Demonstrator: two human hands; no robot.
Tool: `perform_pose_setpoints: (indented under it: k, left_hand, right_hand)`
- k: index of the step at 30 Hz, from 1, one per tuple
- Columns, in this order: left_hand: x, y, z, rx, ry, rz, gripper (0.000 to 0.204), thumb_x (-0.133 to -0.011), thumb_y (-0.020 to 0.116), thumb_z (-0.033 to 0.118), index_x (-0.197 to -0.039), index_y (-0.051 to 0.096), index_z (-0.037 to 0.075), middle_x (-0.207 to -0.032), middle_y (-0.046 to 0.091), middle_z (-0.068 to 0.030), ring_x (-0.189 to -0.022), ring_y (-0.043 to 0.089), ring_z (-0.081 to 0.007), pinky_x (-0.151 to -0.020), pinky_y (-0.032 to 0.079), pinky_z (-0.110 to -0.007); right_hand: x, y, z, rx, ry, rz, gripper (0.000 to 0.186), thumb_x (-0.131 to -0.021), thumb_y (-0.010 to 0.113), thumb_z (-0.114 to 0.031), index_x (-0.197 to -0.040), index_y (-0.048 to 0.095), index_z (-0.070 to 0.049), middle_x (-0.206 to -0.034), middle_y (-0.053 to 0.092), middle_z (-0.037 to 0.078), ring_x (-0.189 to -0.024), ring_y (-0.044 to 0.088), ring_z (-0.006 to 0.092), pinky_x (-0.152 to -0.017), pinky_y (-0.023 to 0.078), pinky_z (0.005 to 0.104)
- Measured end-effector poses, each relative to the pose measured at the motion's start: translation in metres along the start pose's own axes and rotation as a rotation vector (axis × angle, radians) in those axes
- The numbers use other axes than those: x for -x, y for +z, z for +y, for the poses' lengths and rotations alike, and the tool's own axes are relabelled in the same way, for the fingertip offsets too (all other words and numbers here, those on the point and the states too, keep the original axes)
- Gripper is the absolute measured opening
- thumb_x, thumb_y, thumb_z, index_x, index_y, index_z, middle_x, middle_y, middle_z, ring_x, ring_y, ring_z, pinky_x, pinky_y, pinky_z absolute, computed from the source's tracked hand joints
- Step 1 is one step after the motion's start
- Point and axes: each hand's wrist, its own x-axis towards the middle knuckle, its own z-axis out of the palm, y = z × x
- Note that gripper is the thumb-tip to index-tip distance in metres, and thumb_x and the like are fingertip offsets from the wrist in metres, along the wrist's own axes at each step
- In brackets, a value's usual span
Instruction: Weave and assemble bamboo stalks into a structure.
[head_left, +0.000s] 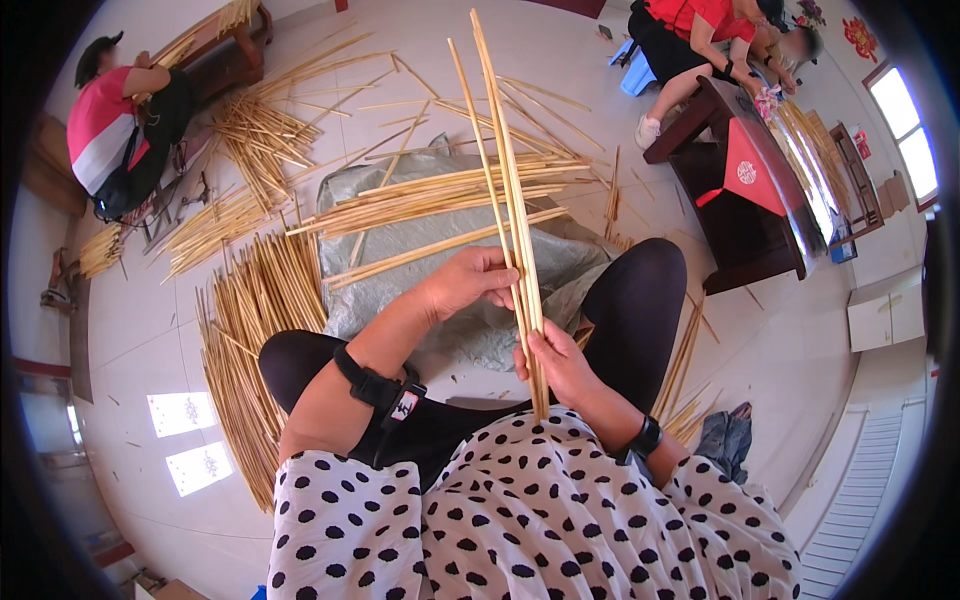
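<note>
Several long, thin tan sticks [507, 150] stand nearly upright in front of me, their lower ends close to my lap. My right hand [565, 368] is closed around them near the bottom. Higher up, my left hand [468, 284] pinches the sticks between thumb and fingers. One stick [472, 110] splays away to the left of the others at its top. Beyond my hands, a loose pile of similar sticks [420, 205] lies across a grey-green plastic sheet [390, 290] on the floor.
A dense row of sticks [265, 330] lies by my left knee, with scattered piles [265, 140] beyond. At the far left a person [125, 130] squats. Another in red [700, 30] works at a dark table [745, 200]. Dark cloth [725, 440] lies at right.
</note>
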Motion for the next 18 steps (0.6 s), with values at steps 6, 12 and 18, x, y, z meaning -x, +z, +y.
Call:
perform_pose_setpoints:
  k: [6, 12, 18]
  left_hand:
    - [0.001, 0.002, 0.008, -0.034, 0.023, 0.064, 0.028, -0.091, 0.054, 0.02, -0.111, 0.056, 0.001, -0.096, 0.065, -0.0066, -0.078, 0.062, -0.0124, -0.073, 0.051, -0.026]
    - [0.003, 0.003, 0.013, -0.06, -0.011, 0.094, 0.032, -0.09, 0.055, 0.019, -0.114, 0.054, -0.001, -0.095, 0.065, -0.0072, -0.071, 0.062, -0.0117, -0.069, 0.051, -0.024]
    - [0.002, 0.005, 0.006, -0.076, -0.02, 0.105, 0.031, -0.089, 0.057, 0.021, -0.112, 0.056, -0.001, -0.092, 0.066, -0.0068, -0.069, 0.062, -0.0109, -0.066, 0.05, -0.023]
  right_hand:
    - [-0.004, -0.004, 0.0, -0.005, -0.048, 0.035, 0.017, -0.1, 0.034, -0.017, -0.102, 0.045, -0.004, -0.077, 0.055, 0.007, -0.064, 0.053, 0.0127, -0.059, 0.045, 0.025]
    - [-0.003, -0.004, -0.001, -0.059, 0.007, 0.073, 0.017, -0.1, 0.034, -0.018, -0.102, 0.045, -0.005, -0.077, 0.054, 0.006, -0.061, 0.051, 0.0112, -0.056, 0.043, 0.0228]
    - [-0.002, -0.005, 0.001, -0.11, 0.038, 0.066, 0.016, -0.1, 0.035, -0.02, -0.1, 0.044, -0.006, -0.072, 0.048, 0.004, -0.054, 0.042, 0.009, -0.05, 0.037, 0.0206]
